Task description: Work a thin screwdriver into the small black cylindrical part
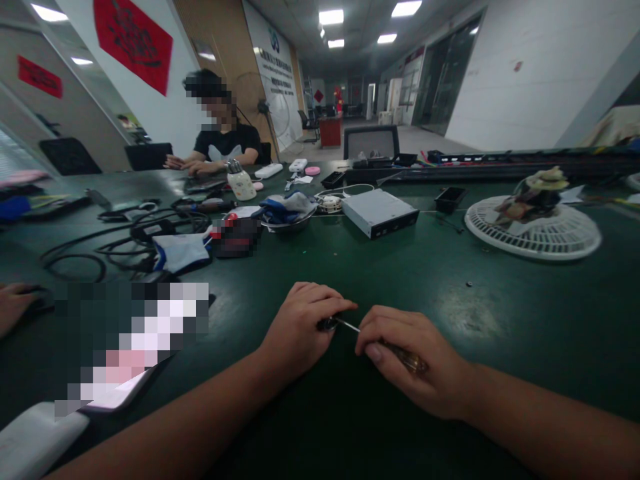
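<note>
In the head view, the person's two forearms come in from the bottom of the frame and meet just below centre, over a dark green workbench (505, 320). The left hand (297, 330) is curled closed in a narrow grip around a small dark object (327, 325), most of which is hidden by the fingers, so what it is can't be made out. The right hand (410, 360) is closed around the amber handle of a screwdriver (405, 353), and its thin metal shaft runs toward the left, with the tip reaching the dark object.

A tiny screw-like speck (469, 283) lies on the bench to the right of the hands. Farther up, at centre, sit a silver metal box (380, 212) and a bowl with crumpled cloth (287, 213), and at right a round white fan guard (533, 230) lies flat. Black cables (125, 243) are tangled at mid left. Lower left, a pixelated object (130, 340) is too blurred to tell, and another person's hand (17, 307) shows at the left edge. A co-worker (223, 137) sits across the bench at upper left, both hands down on the bench
</note>
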{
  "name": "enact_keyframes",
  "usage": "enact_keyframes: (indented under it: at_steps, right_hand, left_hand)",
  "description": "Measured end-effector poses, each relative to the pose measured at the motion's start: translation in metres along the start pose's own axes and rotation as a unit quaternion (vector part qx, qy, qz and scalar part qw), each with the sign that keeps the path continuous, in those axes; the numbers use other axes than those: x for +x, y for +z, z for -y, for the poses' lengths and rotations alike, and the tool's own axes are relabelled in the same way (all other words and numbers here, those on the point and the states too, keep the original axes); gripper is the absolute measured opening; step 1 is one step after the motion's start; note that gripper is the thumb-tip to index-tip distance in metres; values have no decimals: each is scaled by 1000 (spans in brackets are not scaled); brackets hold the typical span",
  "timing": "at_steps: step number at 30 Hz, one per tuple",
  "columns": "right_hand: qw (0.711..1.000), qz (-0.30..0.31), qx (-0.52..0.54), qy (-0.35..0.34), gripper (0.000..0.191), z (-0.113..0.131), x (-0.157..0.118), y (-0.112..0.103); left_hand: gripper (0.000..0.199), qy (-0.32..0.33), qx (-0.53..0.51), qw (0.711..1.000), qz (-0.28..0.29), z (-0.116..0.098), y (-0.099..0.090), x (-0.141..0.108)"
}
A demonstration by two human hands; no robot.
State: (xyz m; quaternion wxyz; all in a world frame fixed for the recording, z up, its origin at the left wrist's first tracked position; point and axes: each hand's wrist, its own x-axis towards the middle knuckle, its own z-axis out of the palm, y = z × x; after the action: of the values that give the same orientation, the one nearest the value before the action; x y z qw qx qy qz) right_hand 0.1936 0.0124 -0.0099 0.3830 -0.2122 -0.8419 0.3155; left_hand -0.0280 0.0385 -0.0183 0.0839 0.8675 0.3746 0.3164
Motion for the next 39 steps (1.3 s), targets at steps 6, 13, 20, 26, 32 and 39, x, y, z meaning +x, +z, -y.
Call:
enact_keyframes:
  at_steps: [6, 13, 20, 26, 32, 39]
  right_hand:
    - [1000, 10, -3, -1, 17, 1, -1, -1]
    - [999, -33, -24, -5, 17, 3, -3, 1]
    - [997, -61, -44, -9, 26, 1, -4, 2]
    - [996, -78, -50, 3, 23, 3, -4, 2]
    - [995, -62, -22, 70, 20, -1, -5, 1]
    - [991, 83, -96, 51, 10, 1, 4, 1]
  left_hand:
    - [44, 12, 9, 1000, 4, 1, 1, -1]
    - [45, 6, 17, 1000, -4, 1, 1, -1]
    - [43, 3, 26, 1000, -6, 2, 1, -2]
    - [42, -28, 31, 999, 10, 1, 0, -2]
    - [48, -122, 23, 992, -18, 2, 3, -2]
    - [40, -202, -9, 977, -68, 4, 5, -3]
